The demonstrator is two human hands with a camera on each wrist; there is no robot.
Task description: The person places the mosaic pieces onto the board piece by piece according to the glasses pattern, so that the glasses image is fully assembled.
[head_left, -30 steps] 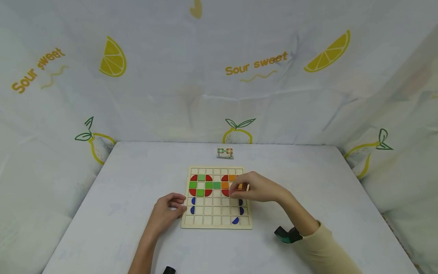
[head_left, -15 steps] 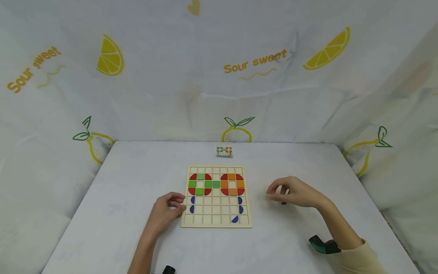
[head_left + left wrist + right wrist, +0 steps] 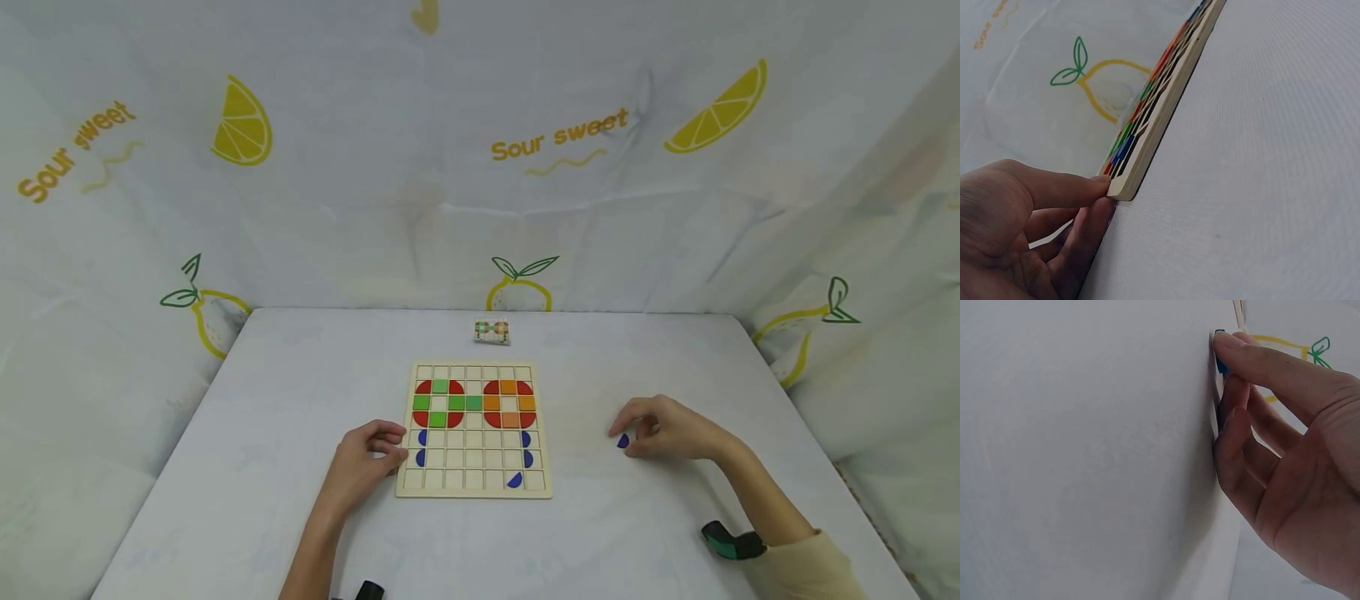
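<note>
A pale wooden grid board point(image 3: 474, 492) lies on the table with red, green and orange pieces in two ring shapes joined by a green square point(image 3: 474, 403). Several blue half-round pieces sit in its lower rows, one of them a tilted blue piece point(image 3: 514, 480) near the bottom right. My left hand point(image 3: 367, 462) holds the board's left edge, the thumb point(image 3: 1079, 190) on its near corner. Right of the board, my right hand point(image 3: 671, 429) pinches a small blue half-round piece point(image 3: 623, 442) at the tabletop between thumb and forefinger. The thumb partly hides that piece point(image 3: 1222, 365) in the right wrist view.
A small pattern card point(image 3: 492, 331) stands behind the board, printed with similar coloured rings. Black wrist straps show at the right wrist point(image 3: 733, 542) and the left wrist point(image 3: 370, 591). A white lemon-print cloth point(image 3: 360, 233) hangs behind the table.
My right hand has moved from over the board's right ring out to the right, down to the loose blue piece. An orange square in that ring is now uncovered. My left hand stays put.
</note>
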